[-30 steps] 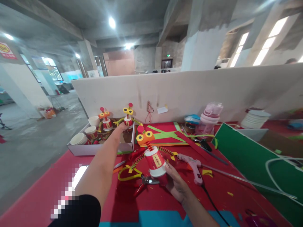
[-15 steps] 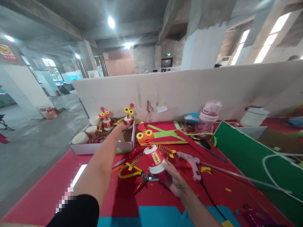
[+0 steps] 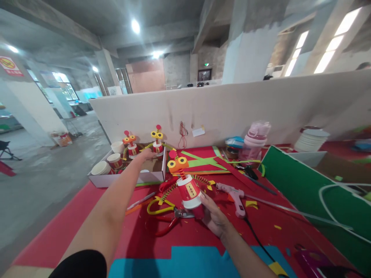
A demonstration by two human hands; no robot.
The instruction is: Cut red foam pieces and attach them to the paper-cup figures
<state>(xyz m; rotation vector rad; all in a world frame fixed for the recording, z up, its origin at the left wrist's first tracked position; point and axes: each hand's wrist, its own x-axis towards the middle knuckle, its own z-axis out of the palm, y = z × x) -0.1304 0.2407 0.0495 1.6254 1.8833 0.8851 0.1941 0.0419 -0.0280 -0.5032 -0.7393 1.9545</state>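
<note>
My right hand (image 3: 213,217) is closed around the base of a paper-cup figure (image 3: 189,191), a red and white cup with an orange head, round eyes and folded-paper spring arms. It is held upright above the table. My left hand (image 3: 148,154) reaches into a shallow cardboard box (image 3: 150,177), close beside a yellow-headed cup figure (image 3: 158,148). Its fingers are small and partly hidden, so whether they grip that figure is unclear. Another orange-headed cup figure (image 3: 132,150) stands in the box, with white paper cups (image 3: 101,168) at its left end.
Pliers (image 3: 176,213) with red and yellow handles lie below the held figure. To the right are a pink glue gun (image 3: 236,197), a green-sided box (image 3: 301,193) and a pink bottle (image 3: 255,144). Blue sheets (image 3: 191,262) lie at the front edge. A white partition (image 3: 214,110) stands behind.
My left forearm has shifted a little left, still extended to the box, and now covers the phone that showed beside it. My right hand keeps hold of the paper-cup figure, nearly unmoved.
</note>
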